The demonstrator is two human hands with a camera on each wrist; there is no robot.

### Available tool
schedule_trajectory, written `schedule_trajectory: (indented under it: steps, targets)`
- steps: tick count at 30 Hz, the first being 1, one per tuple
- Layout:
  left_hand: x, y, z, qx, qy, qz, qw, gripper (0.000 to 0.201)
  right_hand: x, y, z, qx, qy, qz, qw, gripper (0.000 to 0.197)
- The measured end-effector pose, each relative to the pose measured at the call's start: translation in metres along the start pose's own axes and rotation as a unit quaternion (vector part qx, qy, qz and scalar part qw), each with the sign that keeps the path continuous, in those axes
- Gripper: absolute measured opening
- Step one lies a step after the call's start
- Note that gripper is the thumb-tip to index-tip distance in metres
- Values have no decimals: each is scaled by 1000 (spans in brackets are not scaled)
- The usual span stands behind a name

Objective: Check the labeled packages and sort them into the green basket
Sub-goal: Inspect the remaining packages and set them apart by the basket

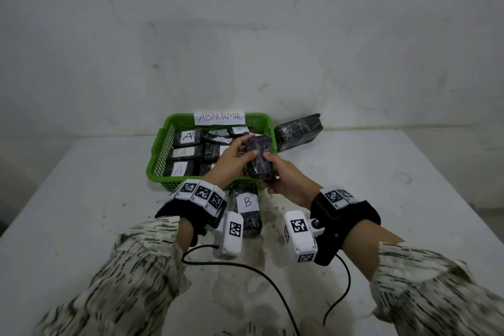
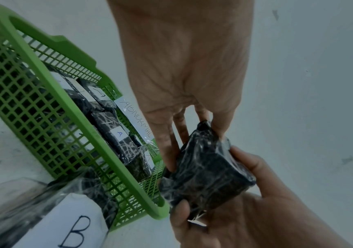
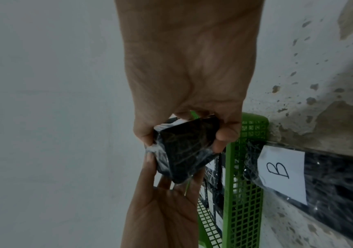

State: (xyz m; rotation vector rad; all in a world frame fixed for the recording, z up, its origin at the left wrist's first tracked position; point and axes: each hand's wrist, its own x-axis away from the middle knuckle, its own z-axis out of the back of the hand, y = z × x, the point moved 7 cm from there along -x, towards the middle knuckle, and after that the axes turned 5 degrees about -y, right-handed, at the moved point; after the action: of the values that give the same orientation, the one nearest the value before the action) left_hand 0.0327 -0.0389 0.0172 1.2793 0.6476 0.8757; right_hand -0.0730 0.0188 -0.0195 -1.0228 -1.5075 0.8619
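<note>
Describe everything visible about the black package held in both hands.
The black package is a small block wrapped in crinkled clear film, with no label on the faces shown. It is held tilted above the green basket's near right corner, the left hand gripping its far end and the right hand its near end.

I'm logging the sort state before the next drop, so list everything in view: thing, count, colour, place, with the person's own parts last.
Held package: one, black, film-wrapped, no label showing, above the basket's near right corner.
Green basket: one, on the table, with a white ABNORMAL sign on its far wall.
Packages in the basket: several, black with white labels; the readable labels say A.
B package: one, black, white label, on the table against the basket's near wall.
Unlabelled package: one, black, right of the basket.
Table: one, white, stained.
Cables: black, near edge.
Wrist cameras: two, white, with marker tags.
Left hand: grips the held package.
Right hand: grips it too.
</note>
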Motion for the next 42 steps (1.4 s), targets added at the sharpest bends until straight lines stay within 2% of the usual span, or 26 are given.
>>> schedule_trajectory:
  steps: [5, 8, 11, 14, 17, 19, 22, 23, 25, 27, 29, 31, 33, 36, 38, 42]
  targets:
    - [-3, 0, -1, 3, 2, 10, 1000, 46, 1, 4, 2, 8, -9, -2, 1000, 23]
    - [-1, -4, -7, 31, -25, 31, 999, 56, 0, -1, 7, 23, 20, 17, 999, 17]
    - [0, -5, -10, 27, -31, 37, 998, 62, 1, -2, 7, 43, 23, 13, 999, 22]
    - [-1, -9, -7, 35, -32, 41, 998, 60, 3, 2, 4, 34, -7, -7, 999, 30]
    - [1, -12, -4, 83, -26, 55, 995, 56, 5, 0, -1, -6, -34, -15, 999, 21]
    - [2, -15, -5, 120, -23, 68, 990, 53, 6, -2, -1, -17, -30, -8, 999, 18]
    - [1, -16, -5, 92, -18, 66, 993, 52, 6, 0, 0, 2, -22, -8, 1000, 19]
    - [1, -16, -4, 80, -16, 62, 995, 53, 6, 3, 0, 13, -19, -17, 1000, 22]
    - [-1, -14, -2, 57, 0, 50, 997, 52, 6, 8, 3, 50, -13, -35, 998, 44]
    - [-3, -10, 6, 10, 48, 31, 998, 46, 6, 9, 5, 83, -6, -38, 996, 63]
    - [-5, -11, 9, -4, 71, 41, 997, 34, 7, 8, 9, 101, 18, -27, 994, 65]
    - [-4, -16, 4, 42, 49, 90, 994, 29, 8, 5, 13, 129, 45, -9, 991, 57]
    - [-1, -22, -3, 74, 14, 136, 988, 34, 8, 3, 16, 150, 57, 7, 987, 46]
    - [-2, -29, -3, 22, -4, 131, 991, 47, 8, 5, 17, 159, 49, 1, 986, 31]
    - [-4, -31, -1, -19, 0, 118, 993, 46, 6, 10, 18, 159, 43, -16, 986, 25]
    - [-5, -30, -6, -63, -57, 94, 992, 39, 5, 23, 33, 89, 102, -30, 990, 46]
